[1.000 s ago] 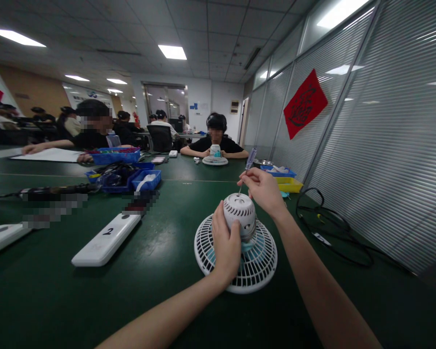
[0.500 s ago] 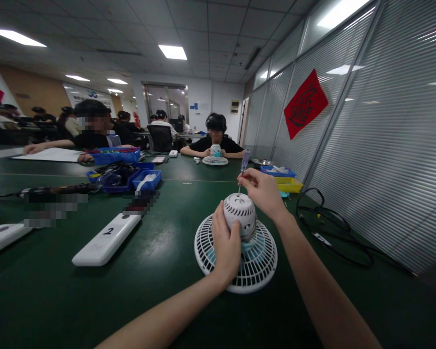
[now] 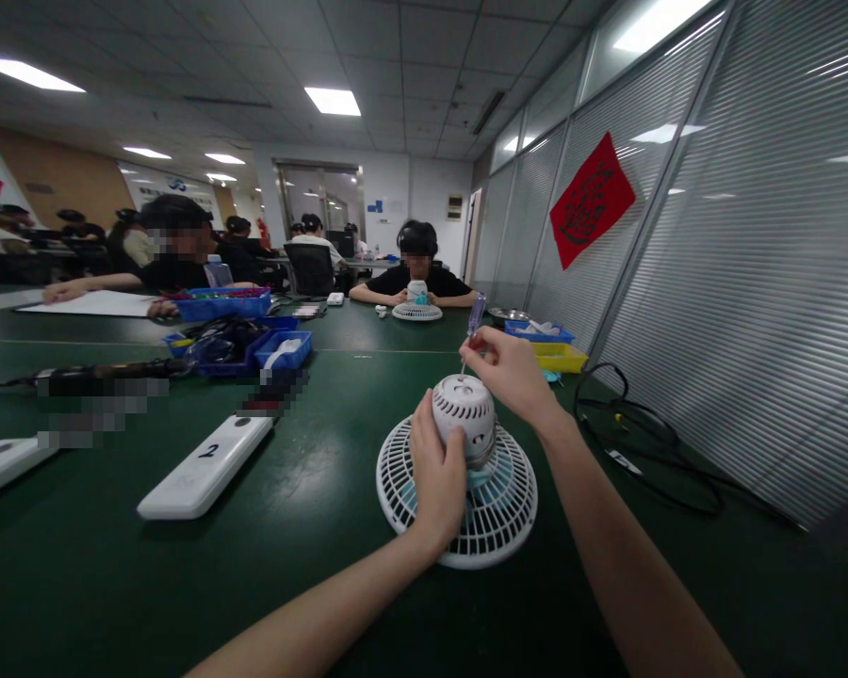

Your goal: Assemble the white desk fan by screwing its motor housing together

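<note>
A small white fan [image 3: 498,513] lies face down on the green table [image 3: 311,527], its round motor housing [image 3: 464,408] pointing up. My left hand [image 3: 436,471] is wrapped round the housing's left side and rests on the grille. My right hand [image 3: 513,374] pinches a small screwdriver with a clear blue handle [image 3: 473,320], nearly upright, its tip on top of the housing.
A white power strip marked 2 [image 3: 202,467] lies to the left, another [image 3: 4,463] further left. Blue bins [image 3: 283,348] and a yellow tray [image 3: 558,356] sit behind. Black cables [image 3: 636,443] trail on the right. A person across the table holds a similar fan [image 3: 415,303].
The screwdriver has tipped from leaning right to nearly upright in my right hand. My left hand has stayed on the housing.
</note>
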{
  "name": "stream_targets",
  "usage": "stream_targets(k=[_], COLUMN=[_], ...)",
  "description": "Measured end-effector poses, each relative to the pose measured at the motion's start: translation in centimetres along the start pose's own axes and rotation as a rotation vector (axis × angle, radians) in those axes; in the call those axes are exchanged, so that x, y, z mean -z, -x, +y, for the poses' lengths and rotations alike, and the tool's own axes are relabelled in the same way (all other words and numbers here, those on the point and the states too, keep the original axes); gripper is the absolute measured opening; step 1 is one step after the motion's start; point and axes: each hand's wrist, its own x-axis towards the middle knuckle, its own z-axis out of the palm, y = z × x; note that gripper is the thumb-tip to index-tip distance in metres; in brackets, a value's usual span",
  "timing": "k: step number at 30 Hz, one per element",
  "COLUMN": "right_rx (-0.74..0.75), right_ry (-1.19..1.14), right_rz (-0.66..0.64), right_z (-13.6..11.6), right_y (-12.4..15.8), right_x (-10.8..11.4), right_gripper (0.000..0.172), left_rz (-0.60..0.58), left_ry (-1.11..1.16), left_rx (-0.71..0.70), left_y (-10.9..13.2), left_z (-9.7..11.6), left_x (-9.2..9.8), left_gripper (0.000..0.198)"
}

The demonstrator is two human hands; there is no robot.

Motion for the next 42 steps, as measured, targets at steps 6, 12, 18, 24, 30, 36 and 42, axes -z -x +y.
stream_targets(k=[6, 12, 18, 24, 30, 36, 42], right_rx=[-0.004, -0.006, 0.000, -0.011, -0.008, -0.035, -0.034], right_ry=[-0.002, -0.002, -0.021, -0.019, -0.015, -0.094, -0.119], right_rz=[0.018, 0.002, 0.052, 0.067, 0.046, 0.014, -0.008], right_z=[0.23, 0.17, 0.05, 0.18, 0.48, 0.75, 0.40], right_y=[0.00, 0.00, 0.03, 0.01, -0.01, -0.05, -0.01], right_x=[-0.20, -0.24, -0.09, 0.01, -0.20, -0.30, -0.06], right_gripper=[0.016, 0.015, 0.016, 0.018, 0.017, 0.017, 0.014], left_rz=[0.000, -0.002, -0.007, 0.000, -0.007, 0.006, 0.017], left_ry=[-0.003, -0.009, -0.005, -0.011, -0.013, -0.022, -0.028], left_rx=[-0.004, 0.006, 0.009, -0.006, 0.007, -0.008, -0.016], left_y=[-0.01, -0.01, 0.00, -0.02, 0.03, 0.11, 0.11], left_z=[0.03, 0.09, 0.00, 0.02, 0.16, 0.07, 0.07], left_x=[0.06, -0.08, -0.14, -0.16, -0.09, -0.10, -0.09], left_gripper=[0.056, 0.058, 0.059, 0.058, 0.058, 0.055, 0.053])
